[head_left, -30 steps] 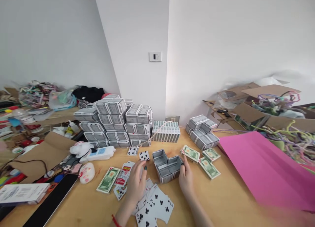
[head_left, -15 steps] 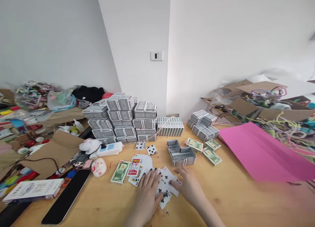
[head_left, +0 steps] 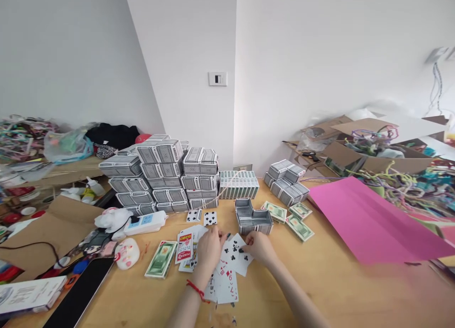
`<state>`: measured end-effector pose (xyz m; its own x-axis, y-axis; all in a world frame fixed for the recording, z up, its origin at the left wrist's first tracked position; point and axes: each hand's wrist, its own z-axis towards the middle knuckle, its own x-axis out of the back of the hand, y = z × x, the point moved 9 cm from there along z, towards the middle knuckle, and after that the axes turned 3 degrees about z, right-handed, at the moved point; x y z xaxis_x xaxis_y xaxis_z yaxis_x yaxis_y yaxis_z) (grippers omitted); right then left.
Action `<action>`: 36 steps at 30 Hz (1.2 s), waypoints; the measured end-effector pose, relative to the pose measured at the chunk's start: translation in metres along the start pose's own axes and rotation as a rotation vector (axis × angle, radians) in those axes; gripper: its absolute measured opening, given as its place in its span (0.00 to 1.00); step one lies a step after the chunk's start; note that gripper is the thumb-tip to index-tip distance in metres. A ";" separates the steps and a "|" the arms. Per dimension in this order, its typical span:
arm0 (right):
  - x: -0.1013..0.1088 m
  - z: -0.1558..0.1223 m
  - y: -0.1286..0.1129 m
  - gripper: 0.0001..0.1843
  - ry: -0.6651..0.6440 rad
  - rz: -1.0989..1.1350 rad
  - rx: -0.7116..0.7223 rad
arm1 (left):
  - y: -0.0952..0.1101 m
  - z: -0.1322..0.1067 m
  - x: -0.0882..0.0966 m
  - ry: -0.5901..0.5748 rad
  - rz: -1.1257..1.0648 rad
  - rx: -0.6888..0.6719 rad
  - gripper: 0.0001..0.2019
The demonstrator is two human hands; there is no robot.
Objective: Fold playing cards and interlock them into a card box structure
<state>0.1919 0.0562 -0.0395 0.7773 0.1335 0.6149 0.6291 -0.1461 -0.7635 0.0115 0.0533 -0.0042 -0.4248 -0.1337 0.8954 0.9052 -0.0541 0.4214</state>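
Note:
My left hand (head_left: 209, 248) is over the loose playing cards, its fingers pinched at the upper left edge of a five of clubs (head_left: 234, 248). On the opposite side my right hand (head_left: 260, 246) has bent fingers closed at the right edge of the cards. More face-up cards (head_left: 227, 290) lie fanned below, with a nine and a seven among them. A pile with a red-and-white Poker card (head_left: 185, 246) on top is left of my left hand, which partly hides it. Just beyond my right hand sits an open grey tray folded from cards (head_left: 255, 223).
Stacked grey card blocks (head_left: 161, 169) stand at the back left, smaller ones (head_left: 287, 183) at the back right. Green card packs (head_left: 161, 259) lie about. Left are a power strip (head_left: 145, 223) and a black phone (head_left: 80, 292); right, a pink sheet (head_left: 351, 219).
My left hand has gone from lying flat with spread fingers to pinching farther forward. My right fingers have curled in. More fanned cards show near me, and the view has turned slightly right.

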 end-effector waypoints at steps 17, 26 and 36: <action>-0.031 -0.024 -0.036 0.16 -0.260 0.773 0.160 | -0.005 -0.003 -0.006 0.032 -0.795 0.132 0.15; -0.031 -0.018 -0.025 0.20 -0.181 0.887 0.060 | 0.002 -0.009 -0.022 -0.153 -1.075 0.123 0.15; -0.042 -0.029 -0.034 0.40 -0.367 0.690 0.144 | -0.023 -0.009 -0.019 0.051 -1.071 0.280 0.19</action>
<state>0.1381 0.0271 -0.0335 0.9216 0.3770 -0.0918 -0.0205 -0.1888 -0.9818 -0.0010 0.0478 -0.0323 -0.9803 -0.1922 0.0443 0.0336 0.0590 0.9977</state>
